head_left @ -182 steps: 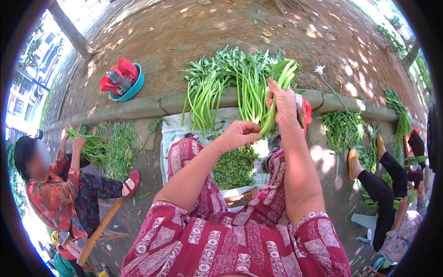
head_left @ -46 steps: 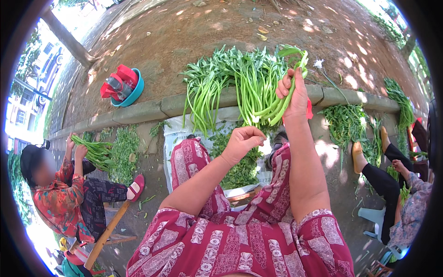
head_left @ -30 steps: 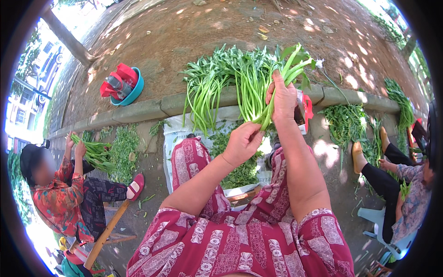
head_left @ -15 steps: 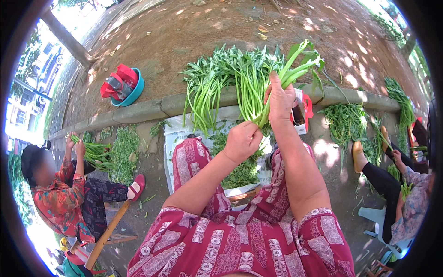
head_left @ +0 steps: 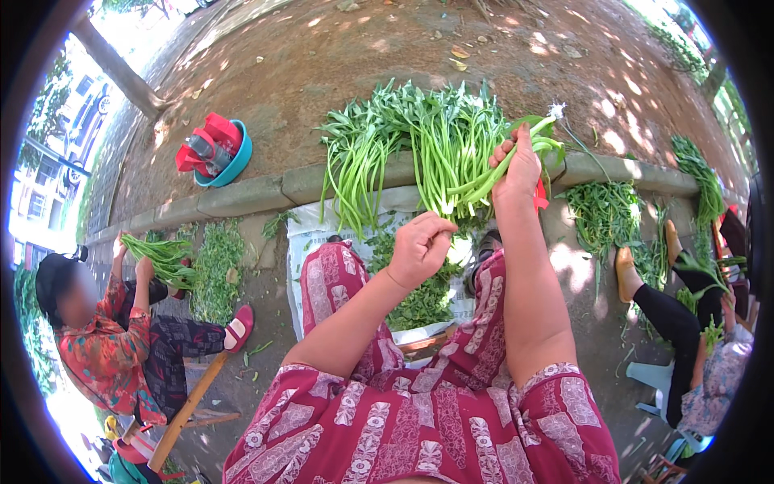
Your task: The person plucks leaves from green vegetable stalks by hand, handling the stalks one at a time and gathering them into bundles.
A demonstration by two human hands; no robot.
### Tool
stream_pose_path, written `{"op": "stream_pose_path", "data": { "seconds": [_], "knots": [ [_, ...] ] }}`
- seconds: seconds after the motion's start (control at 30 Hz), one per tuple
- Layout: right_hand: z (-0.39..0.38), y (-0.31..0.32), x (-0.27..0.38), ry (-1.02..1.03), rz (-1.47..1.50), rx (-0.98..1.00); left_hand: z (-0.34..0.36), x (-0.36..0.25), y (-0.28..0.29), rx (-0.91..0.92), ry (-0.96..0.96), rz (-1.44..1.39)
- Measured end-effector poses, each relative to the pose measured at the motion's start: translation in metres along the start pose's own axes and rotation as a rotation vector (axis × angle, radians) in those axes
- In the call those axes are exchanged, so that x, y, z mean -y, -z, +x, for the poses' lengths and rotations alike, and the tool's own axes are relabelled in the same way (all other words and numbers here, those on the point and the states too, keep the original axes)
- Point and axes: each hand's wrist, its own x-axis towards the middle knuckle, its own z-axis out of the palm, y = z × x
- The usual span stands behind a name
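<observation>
In the head view, the right hand has its fingers clamped round long green stems, by the right edge of greens draped across the kerb! Nearer, the left hand curls, fingers together; pinching anything? Can't tell.

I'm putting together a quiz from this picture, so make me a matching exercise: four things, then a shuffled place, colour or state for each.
1. Right hand
2. Round basin
3. Row of leafy greens
4. Co-worker's strapped shoe

A. Red
B. Lying across the stone kerb
C. Gripping green stalks
D. Teal

Pairs: 1-C, 2-D, 3-B, 4-A.
</observation>
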Motion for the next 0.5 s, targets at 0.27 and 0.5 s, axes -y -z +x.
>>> {"op": "stream_pose_path", "data": {
  "seconds": [0.27, 0.5],
  "knots": [
    [-0.005, 0.000, -0.007, -0.017, 0.017, 0.132, -0.001, 0.000, -0.001, 0.200, 0.565, -0.573],
    [-0.023, -0.008, -0.018, -0.074, 0.021, 0.252, 0.006, 0.002, 0.000, 0.225, 0.690, -1.034]
  ]
}}
